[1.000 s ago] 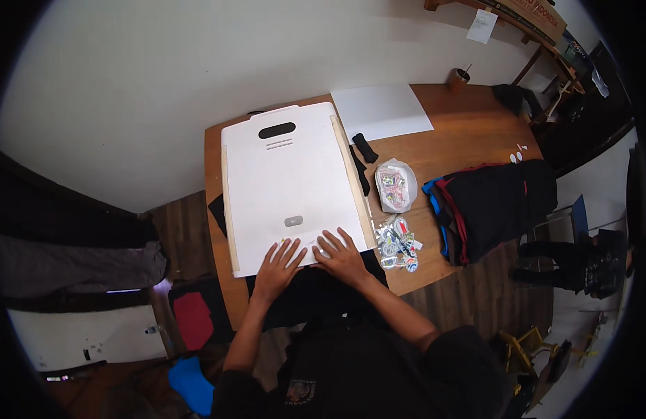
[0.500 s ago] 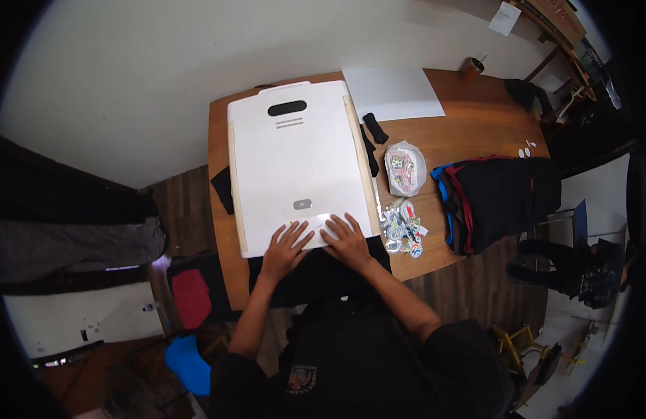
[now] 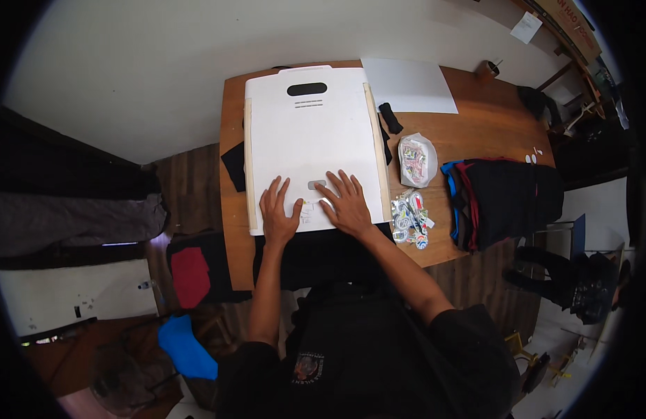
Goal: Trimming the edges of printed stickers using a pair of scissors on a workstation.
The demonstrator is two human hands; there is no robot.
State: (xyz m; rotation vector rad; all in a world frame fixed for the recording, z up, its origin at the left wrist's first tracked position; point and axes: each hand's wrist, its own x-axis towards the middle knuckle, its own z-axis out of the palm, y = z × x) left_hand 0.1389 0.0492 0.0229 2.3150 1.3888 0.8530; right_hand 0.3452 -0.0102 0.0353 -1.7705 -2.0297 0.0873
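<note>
On the wooden counter (image 3: pixel 476 133), item one: a large white board (image 3: pixel 312 140) with an oval cut-out handle at its far end, lying flat and covering most of the near-left part. I log both hands on its near edge. Left hand (image 3: pixel 279 213): palm down, fingers spread, flat on the board. Right hand (image 3: pixel 345 204): palm down, fingers spread, flat on the board just beside the left, touching a small grey tab and a small paper slip; neither hand pinches anything.

Item two: black cloth (image 3: pixel 316 255) under the board, showing at its near edge and left side.

Item three: a white sheet (image 3: pixel 409 85) at the far edge, just right of the board.

Item four: a small black object (image 3: pixel 390 118) beside the board's right edge.

Item five: a clear bag (image 3: pixel 415 160) with colourful contents, right of the board.

Item six: loose colourful stickers (image 3: pixel 409 218), near the right hand.

Item seven: a stack of folded dark garments (image 3: pixel 508 199) at the right end.
</note>
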